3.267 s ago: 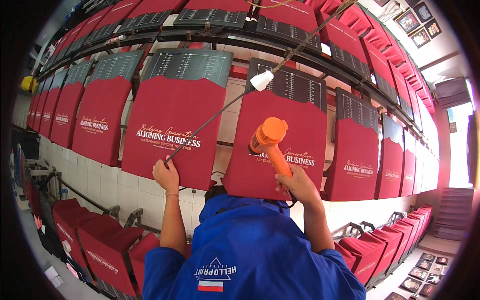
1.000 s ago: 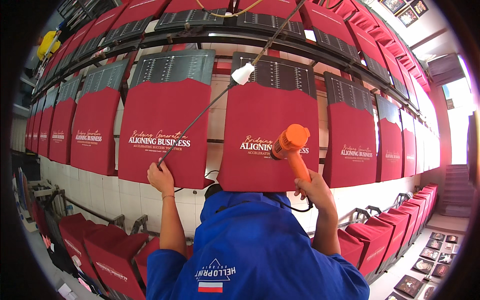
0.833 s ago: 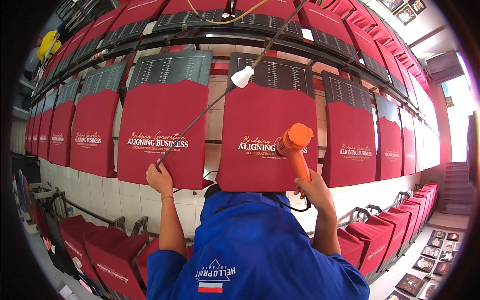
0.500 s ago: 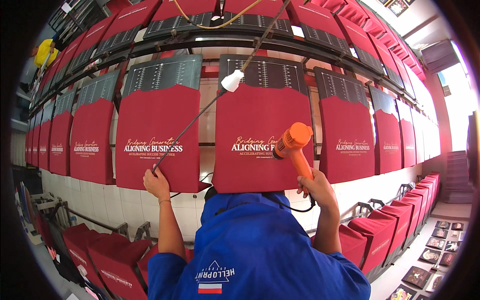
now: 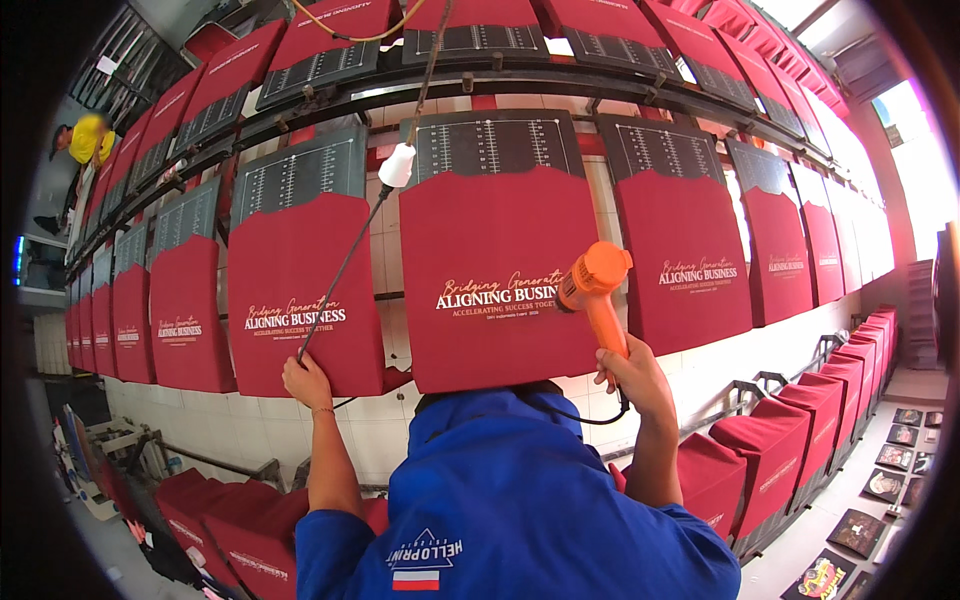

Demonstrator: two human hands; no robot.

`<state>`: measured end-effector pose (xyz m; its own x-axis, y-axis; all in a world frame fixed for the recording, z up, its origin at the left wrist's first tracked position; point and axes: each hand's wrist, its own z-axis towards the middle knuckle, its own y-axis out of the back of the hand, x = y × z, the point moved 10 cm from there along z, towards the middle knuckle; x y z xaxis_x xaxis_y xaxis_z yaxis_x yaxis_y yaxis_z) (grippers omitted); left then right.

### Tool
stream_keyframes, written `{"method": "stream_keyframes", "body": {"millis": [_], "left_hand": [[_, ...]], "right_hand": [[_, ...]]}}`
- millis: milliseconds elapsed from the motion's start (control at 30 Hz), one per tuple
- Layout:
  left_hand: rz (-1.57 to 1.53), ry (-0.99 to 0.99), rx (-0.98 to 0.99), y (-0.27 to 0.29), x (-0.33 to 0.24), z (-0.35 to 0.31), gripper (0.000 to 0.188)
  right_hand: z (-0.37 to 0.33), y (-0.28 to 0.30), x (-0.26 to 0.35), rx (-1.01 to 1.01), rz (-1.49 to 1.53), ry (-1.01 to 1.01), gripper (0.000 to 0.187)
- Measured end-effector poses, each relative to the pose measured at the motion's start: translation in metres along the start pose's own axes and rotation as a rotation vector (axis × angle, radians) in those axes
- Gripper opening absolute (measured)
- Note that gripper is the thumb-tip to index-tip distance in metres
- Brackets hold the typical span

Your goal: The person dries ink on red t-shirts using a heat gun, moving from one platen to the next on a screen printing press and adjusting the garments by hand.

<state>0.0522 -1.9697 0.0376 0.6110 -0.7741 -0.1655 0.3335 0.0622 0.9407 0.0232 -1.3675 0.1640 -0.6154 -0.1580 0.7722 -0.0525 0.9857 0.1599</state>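
Observation:
My right hand is closed around the handle of an orange heat gun. Its nozzle points left, over the printed lettering on a dark red shirt stretched on a board in front of me. A black power cord runs up from my left hand, whose fingers are closed on it, to a white plug connector hanging from a cord above. Behind that left hand lies another red shirt with the same white and gold print. A dark cable loops below the heat gun's handle.
Rows of black boards with white measuring marks carry more red shirts, on both sides and behind. Dark metal rails run between the rows. A yellow hose hangs overhead. Someone in a yellow shirt is at the far left.
The view has shifted, so the middle shirts and the white connector now sit further left. The heat gun's nozzle now covers the right part of the print. Both hands keep their grip.

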Motion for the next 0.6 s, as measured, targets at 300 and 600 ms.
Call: {"method": "stream_keyframes", "body": {"millis": [300,600], "left_hand": [[-0.084,0.014,0.102,0.016,0.073,0.022,0.032],[0.182,0.312,-0.053,0.065,0.250,0.105,0.030]], "right_hand": [[-0.002,0.005,-0.008,-0.059,0.057,0.038,0.024],[-0.004,-0.099,0.004,0.016,0.157,0.076,0.034]]}}
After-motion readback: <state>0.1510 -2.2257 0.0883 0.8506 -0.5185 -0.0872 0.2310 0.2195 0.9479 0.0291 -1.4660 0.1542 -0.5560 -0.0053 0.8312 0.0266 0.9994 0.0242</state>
